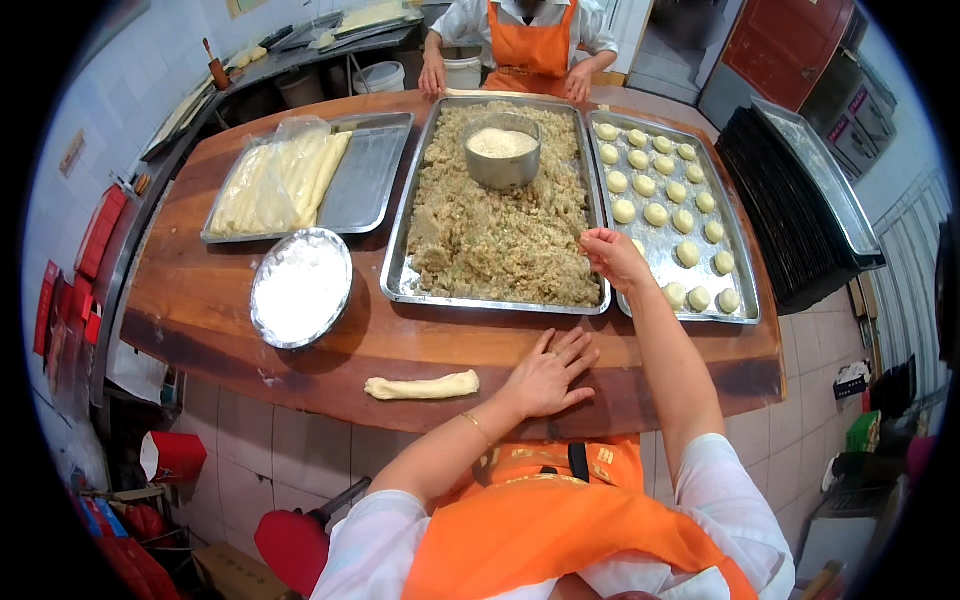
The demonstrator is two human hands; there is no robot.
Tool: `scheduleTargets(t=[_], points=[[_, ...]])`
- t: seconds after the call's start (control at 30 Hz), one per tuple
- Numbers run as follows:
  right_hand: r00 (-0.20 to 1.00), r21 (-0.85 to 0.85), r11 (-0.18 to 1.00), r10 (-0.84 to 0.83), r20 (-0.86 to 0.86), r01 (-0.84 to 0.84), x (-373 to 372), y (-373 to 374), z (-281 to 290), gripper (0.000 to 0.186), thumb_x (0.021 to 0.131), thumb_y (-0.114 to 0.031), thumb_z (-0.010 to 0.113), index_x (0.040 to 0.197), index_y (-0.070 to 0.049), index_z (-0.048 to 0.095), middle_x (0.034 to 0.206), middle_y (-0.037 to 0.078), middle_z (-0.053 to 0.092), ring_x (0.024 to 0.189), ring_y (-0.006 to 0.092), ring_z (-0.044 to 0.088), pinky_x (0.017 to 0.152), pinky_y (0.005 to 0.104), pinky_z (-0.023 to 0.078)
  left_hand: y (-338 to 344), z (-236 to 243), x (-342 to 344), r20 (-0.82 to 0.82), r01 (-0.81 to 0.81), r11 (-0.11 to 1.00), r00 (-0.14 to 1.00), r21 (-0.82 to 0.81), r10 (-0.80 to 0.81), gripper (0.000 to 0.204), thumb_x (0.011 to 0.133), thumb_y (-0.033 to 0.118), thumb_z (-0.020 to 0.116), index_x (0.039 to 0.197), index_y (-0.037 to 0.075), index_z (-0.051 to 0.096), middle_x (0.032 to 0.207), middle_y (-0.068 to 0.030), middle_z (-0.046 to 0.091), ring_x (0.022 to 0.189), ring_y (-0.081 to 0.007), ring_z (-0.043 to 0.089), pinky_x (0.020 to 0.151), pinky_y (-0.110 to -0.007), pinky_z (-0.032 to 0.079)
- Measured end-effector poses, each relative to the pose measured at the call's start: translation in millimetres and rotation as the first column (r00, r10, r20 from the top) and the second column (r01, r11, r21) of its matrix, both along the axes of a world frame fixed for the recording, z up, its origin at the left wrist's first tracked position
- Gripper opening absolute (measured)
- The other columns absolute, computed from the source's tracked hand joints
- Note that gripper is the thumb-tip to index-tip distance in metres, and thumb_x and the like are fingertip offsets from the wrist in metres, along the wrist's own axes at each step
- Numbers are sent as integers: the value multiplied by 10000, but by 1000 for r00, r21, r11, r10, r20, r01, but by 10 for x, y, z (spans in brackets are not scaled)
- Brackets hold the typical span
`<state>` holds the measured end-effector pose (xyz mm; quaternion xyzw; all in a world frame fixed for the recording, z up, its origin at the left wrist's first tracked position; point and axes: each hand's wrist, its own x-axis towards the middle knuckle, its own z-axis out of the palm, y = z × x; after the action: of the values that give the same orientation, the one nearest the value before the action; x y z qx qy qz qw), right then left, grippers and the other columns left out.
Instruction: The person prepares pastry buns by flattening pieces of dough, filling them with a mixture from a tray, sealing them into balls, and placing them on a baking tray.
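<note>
My left hand (548, 378) lies palm down near the front edge of the wooden table (330, 345), fingers spread; its palm hides whatever is beneath. Left of it rests a short rope of pale dough (422, 386). My right hand (616, 260) reaches over the side of a large metal tray of crumbly brown filling (500, 240), fingertips pinched together. What they pinch, if anything, is too small to make out. Just right of that hand is a second tray (742, 300) with rows of round, flattened dough pieces (656, 214).
A metal bowl of pale crumbs (503, 150) sits on the filling. To the left are a bowl of white flour (300, 288) and a tray (375, 190) of plastic-covered dough strips (275, 180). A co-worker in an orange apron (532, 45) stands opposite. Stacked black trays (800, 200) stand at right.
</note>
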<state>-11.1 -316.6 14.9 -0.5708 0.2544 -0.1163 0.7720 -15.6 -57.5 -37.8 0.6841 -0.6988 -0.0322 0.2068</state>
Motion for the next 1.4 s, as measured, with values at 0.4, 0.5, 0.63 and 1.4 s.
scheduleTargets(t=[0.4, 0.5, 0.63, 1.4], points=[[988, -781, 612, -152, 41, 127, 84, 127, 4, 104, 828, -160, 649, 809, -59, 634, 683, 24, 579, 617, 150, 552, 576, 328, 446, 12, -66, -15, -113, -7, 998, 994, -62, 0, 670, 959, 545, 551, 1474, 122, 485, 1591, -148, 369, 1512, -305, 271, 1219, -554, 190], [957, -962, -62, -105, 270, 265, 109, 338, 164, 88, 798, -91, 668, 804, -4, 651, 720, 150, 650, 667, 278, 628, 645, 371, 509, 51, 2, -4, -127, 2, 1000, 992, -4, -3, 668, 959, 550, 551, 1463, 115, 496, 1588, -151, 373, 1516, -304, 262, 1223, -551, 178], [998, -925, 379, -67, -13, 14, 82, 369, 208, 73, 800, -70, 678, 831, -3, 677, 755, 152, 678, 685, 281, 656, 656, 366, 523, 52, -15, 38, -253, 24, 1000, 967, -6, -25, 638, 972, 526, 539, 1438, 92, 512, 1570, -152, 394, 1519, -304, 252, 1224, -548, 174], [376, -813, -36, -874, 308, 582, -2716, -943, -426, 122, 863, -157, 717, 897, -42, 744, 804, 102, 727, 748, 187, 703, 706, 317, 545, 198, 384, -12, 16, -31, 986, 999, 161, 29, 459, 849, 45, 590, 1301, -26, 556, 1187, -195, 614, 1125, -363, 592, 961, -447, 484]])
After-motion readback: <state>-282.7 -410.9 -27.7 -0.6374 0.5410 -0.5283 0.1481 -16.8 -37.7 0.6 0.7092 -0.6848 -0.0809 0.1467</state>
